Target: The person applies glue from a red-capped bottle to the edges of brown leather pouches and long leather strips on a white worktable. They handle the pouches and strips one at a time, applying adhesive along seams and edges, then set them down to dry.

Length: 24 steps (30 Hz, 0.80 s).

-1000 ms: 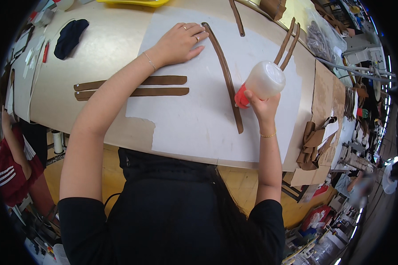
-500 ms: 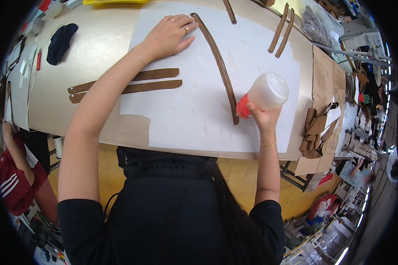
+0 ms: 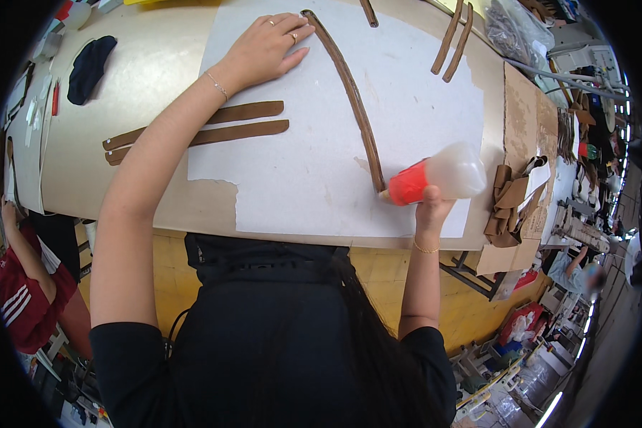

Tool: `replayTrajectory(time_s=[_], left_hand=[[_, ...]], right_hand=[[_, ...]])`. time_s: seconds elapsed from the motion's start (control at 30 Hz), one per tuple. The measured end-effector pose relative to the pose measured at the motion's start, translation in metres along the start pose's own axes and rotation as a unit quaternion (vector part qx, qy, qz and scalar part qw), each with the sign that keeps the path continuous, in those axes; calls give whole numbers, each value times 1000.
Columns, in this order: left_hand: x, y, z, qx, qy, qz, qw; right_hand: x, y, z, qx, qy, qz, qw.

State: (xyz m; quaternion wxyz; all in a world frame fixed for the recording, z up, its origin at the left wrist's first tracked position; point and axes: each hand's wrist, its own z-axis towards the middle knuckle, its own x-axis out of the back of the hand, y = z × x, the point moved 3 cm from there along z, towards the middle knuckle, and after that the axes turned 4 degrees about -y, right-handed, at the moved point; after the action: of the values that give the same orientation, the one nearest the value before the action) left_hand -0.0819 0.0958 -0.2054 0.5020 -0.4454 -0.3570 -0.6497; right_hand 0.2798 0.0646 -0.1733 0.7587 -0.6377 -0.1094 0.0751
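A long, narrow brown strip (image 3: pixel 351 91) with a wet-looking sheen runs down white paper (image 3: pixel 299 185) on the table. My left hand (image 3: pixel 269 51) lies flat at its far end, fingers stretched out and fingertips at the strip. In my right hand (image 3: pixel 433 208) is a translucent squeeze bottle (image 3: pixel 460 171) with a red neck part, tilted nearly sideways. Its pale nozzle points left, right by the strip's near end; whether it touches cannot be made out. Two wider brown strips (image 3: pixel 246 130) lie side by side to the left, partly under my left forearm.
Two narrow brown strips (image 3: pixel 458 43) lie at the far right, another (image 3: pixel 369 13) at the far edge. Brown scraps (image 3: pixel 505 207) rest on cardboard (image 3: pixel 521 121) to the right. A dark cloth piece (image 3: pixel 91 70) and a red pen-like tool (image 3: pixel 55 98) are at left. Other people sit at both sides.
My right hand has tipped the bottle over from steeply upended to nearly sideways, its nozzle now showing at the strip's near end. My left hand stays at the far end.
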Motion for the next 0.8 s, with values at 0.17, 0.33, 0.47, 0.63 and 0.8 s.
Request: replayTrajectory(time_s=[0.17,0.33,0.47,0.63,0.8], left_hand=[[2,0,0,-7,16,-3,1000],[1,0,0,-13,20,11,1000],[-1,-1,0,-7,12,0,1000],[2,1,1,-1,2,-18,1000],[6,-2,0,-7,6,-53,999]], right_hand=[[-2,-8,-11,3,42,-61,997],[-9,-4,-20,-4,34,-91,995],[-3,2,-22,-20,6,-55,998],[16,3,-9,-109,-16,217,970],[30,-41,35,-89,-136,561,812]])
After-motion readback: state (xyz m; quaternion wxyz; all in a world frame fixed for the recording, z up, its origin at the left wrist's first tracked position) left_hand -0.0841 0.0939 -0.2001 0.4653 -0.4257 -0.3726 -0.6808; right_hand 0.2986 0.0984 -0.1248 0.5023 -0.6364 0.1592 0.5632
